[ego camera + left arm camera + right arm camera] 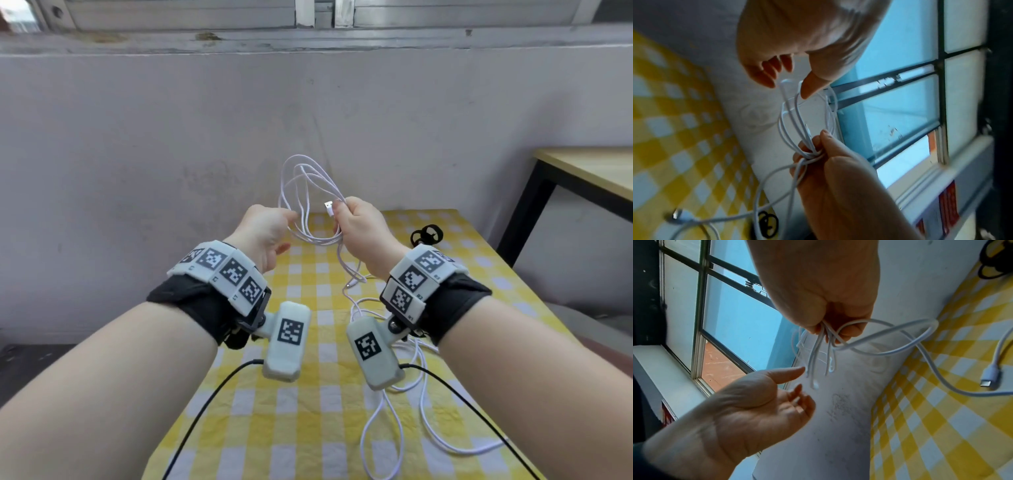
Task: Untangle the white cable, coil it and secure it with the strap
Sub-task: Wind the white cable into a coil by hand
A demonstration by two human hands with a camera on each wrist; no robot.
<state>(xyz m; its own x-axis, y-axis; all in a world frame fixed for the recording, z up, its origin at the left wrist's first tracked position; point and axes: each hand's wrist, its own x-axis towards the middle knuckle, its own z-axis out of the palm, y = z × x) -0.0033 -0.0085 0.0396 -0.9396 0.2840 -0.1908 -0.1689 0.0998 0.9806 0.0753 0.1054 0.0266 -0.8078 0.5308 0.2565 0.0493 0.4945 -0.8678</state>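
up front, right hand [363,233] fingers grip white cable [308,192] loops, left hand [263,233] fingers loose, holding nothing.

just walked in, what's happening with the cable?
A person is coiling a white cable above the checked tablecloth. The right hand has several loops bunched in its grip, USB plug sticking out on top. The left hand is open beside the loops, thumb near them, holding nothing. Much of the cable trails loose on the table. The black strap lies untouched behind the right hand.
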